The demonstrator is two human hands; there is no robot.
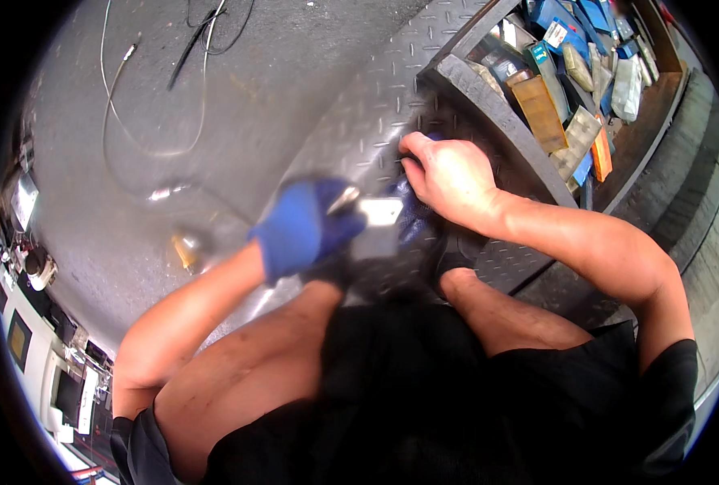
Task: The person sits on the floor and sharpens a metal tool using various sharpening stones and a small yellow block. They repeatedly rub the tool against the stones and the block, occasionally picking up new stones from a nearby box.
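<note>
My left hand (pixel 301 228), in a blue work glove, is closed at its fingertips on a small rectangular metal block (pixel 380 212) with a bright top face. Motion blurs the glove and the block. A thin shiny bit shows by the thumb, too smeared to name. To the right, my bare right hand (pixel 454 174) has its fingers curled in. A dark blue, glove-like thing (pixel 412 214) shows just below those fingers; whether they grip it is hidden. Both hands are above the floor in front of my feet.
At the upper right, a metal-sided bin (pixel 501 97) holds several boxes and wrapped pieces. Tread plate (pixel 376 105) covers the floor beside it. A thin hose (pixel 202 121) loops at the upper left. A yellow-and-clear object (pixel 185 252) lies left; machinery (pixel 32 339) stands at the far left.
</note>
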